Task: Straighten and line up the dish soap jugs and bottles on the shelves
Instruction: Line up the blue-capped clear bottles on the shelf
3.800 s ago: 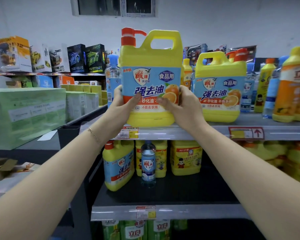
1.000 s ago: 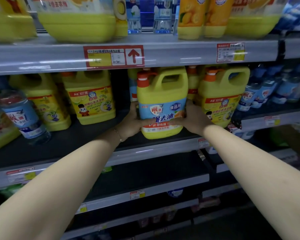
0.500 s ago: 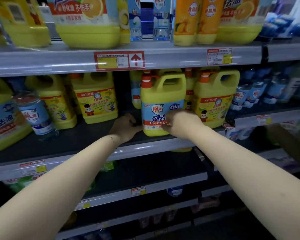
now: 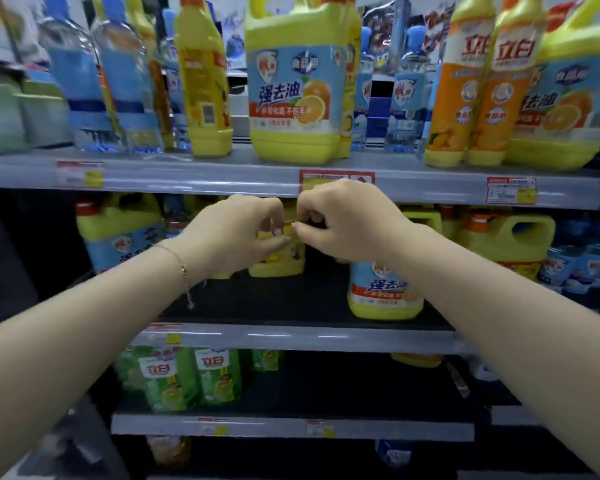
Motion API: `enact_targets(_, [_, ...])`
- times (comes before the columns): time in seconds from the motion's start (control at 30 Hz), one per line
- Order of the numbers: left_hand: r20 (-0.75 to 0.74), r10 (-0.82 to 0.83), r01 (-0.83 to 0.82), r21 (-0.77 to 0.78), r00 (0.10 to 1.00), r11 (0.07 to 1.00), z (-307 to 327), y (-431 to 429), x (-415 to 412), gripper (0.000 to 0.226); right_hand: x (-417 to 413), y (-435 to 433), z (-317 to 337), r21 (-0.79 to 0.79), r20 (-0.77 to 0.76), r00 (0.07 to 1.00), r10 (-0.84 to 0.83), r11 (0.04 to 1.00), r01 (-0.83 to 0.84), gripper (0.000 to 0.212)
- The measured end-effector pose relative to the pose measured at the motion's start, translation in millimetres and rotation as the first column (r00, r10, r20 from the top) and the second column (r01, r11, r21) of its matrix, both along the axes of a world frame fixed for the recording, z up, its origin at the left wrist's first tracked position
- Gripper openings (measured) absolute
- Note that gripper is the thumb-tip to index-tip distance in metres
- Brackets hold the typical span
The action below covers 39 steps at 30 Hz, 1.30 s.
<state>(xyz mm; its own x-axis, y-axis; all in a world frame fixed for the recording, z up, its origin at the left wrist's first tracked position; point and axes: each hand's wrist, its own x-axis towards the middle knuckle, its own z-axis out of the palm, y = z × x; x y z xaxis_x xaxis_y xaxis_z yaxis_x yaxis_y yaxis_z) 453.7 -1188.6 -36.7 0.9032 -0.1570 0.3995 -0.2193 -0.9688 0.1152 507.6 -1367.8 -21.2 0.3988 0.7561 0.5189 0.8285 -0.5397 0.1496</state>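
Note:
My left hand (image 4: 236, 233) and my right hand (image 4: 343, 220) hover close together in front of the middle shelf (image 4: 291, 336), fingers curled, fingertips almost touching, nothing visibly held. Behind them stands a yellow jug (image 4: 278, 261), mostly hidden. A yellow jug with a blue label (image 4: 385, 292) stands near the shelf's front edge, below my right wrist. Another blue-label jug (image 4: 118, 233) is at the left, and a yellow jug with an orange cap (image 4: 510, 237) at the right. On the top shelf (image 4: 222, 178) a large blue-label jug (image 4: 291, 98) stands upright in the middle.
The top shelf also carries clear blue bottles (image 4: 118, 84), a slim yellow bottle (image 4: 205, 81), two orange bottles (image 4: 482, 84) and one more jug (image 4: 565, 98). Green bottles (image 4: 191, 375) stand on the lower shelf. Small blue bottles (image 4: 582, 265) fill the right bay.
Both hands have let go of the blue-label jug, which now stands on the middle shelf. They rose and drew together. The view lifted, so the top shelf shows in full.

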Motion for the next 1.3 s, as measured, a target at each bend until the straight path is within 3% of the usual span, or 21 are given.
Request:
enact_targets(0.27, [0.086,0.215,-0.227,0.174,0.973,0.958,59,89,-35,0.021,1,79,45,0.060,0.029,0.989,0.145,0.987,-0.146,0.022])
enact_targets(0.4, [0.140,0.286,-0.309,0.189,0.948,0.932,87,142,-49,0.024,6,125,59,0.083,0.035,0.983,0.182,0.979,-0.184,0.018])
enact_targets(0.73, [0.156,0.433,-0.459,0.223,0.888,0.860,123,267,-14,0.021,34,256,83,0.123,-0.024,0.999,0.030,0.992,-0.027,0.021])
enact_targets(0.83, [0.136,0.456,-0.473,0.138,0.879,0.870,126,304,1,0.031,44,291,90,0.220,-0.084,0.995,-0.062,0.972,0.079,0.029])
enact_targets(1.07, [0.014,0.397,-0.384,-0.230,0.917,0.894,127,339,49,0.080,74,325,102,0.422,-0.204,0.951,-0.234,0.855,0.301,0.061])
enact_targets(1.2, [-0.072,0.301,-0.300,-0.461,0.951,0.835,127,338,76,0.086,88,339,105,0.420,-0.422,0.876,-0.234,0.806,0.418,0.075])
enact_targets(1.3, [-0.091,0.266,-0.274,-0.524,0.960,0.807,121,339,92,0.087,96,346,102,0.425,-0.546,0.825,-0.148,0.799,0.425,0.089])
